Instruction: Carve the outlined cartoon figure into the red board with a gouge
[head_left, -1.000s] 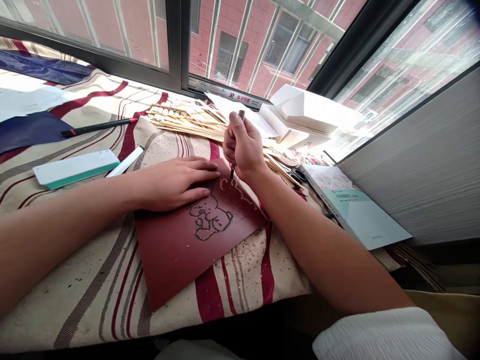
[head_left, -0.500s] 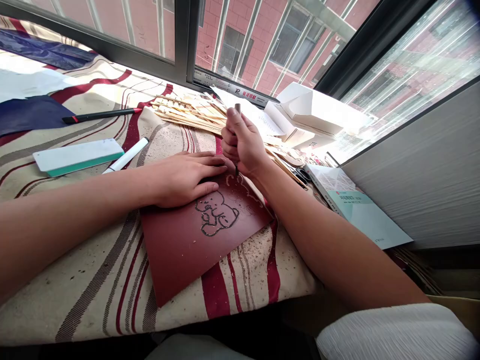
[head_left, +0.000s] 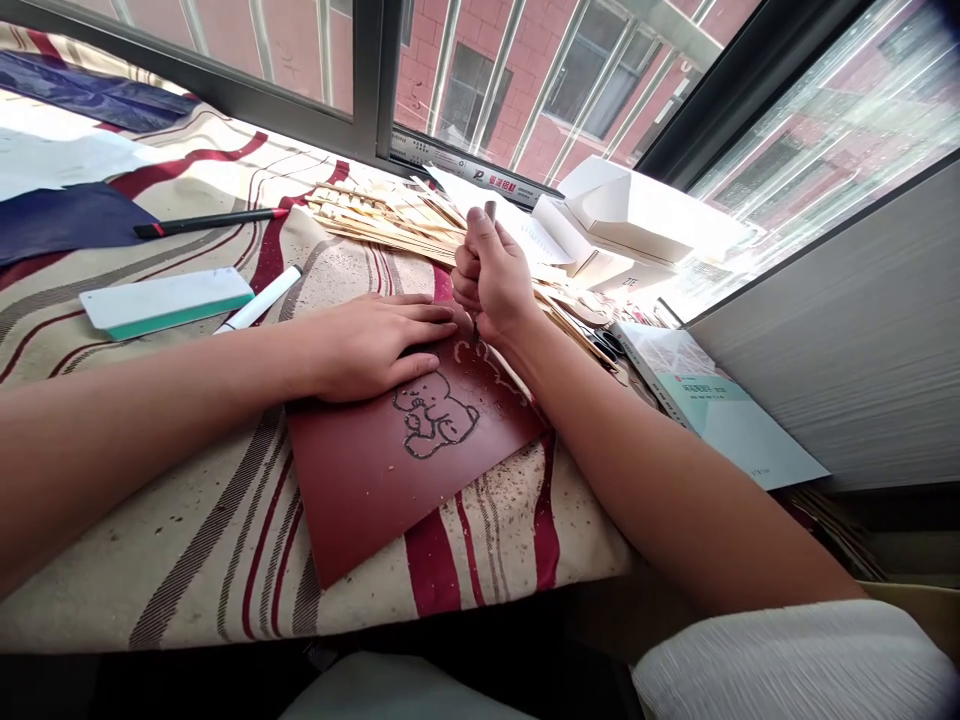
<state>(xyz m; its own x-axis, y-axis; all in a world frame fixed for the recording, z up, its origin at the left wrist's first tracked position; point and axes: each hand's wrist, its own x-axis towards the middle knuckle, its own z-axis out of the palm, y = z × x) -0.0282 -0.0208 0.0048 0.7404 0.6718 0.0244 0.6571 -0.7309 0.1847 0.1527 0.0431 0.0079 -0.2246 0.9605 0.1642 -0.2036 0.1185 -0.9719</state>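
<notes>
Now, right hand (head_left: 491, 280) curled tight, pinching a small carving tool (head_left: 475, 328), tip on the red carving sheet (head_left: 375, 490), left hand (head_left: 367, 345) spread flat on the sheet, beside a cut bear shape (head_left: 436, 415)

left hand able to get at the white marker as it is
Probably yes: the left hand rests on the red carving sheet, and the white marker lies on the striped cloth just past its wrist, with nothing between them.

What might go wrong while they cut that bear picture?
The carving tool in the right hand might slip and poke the left hand, which rests very near its tip. The red sheet might also slide, because it is only lying on a striped cloth scattered with shavings.
</notes>
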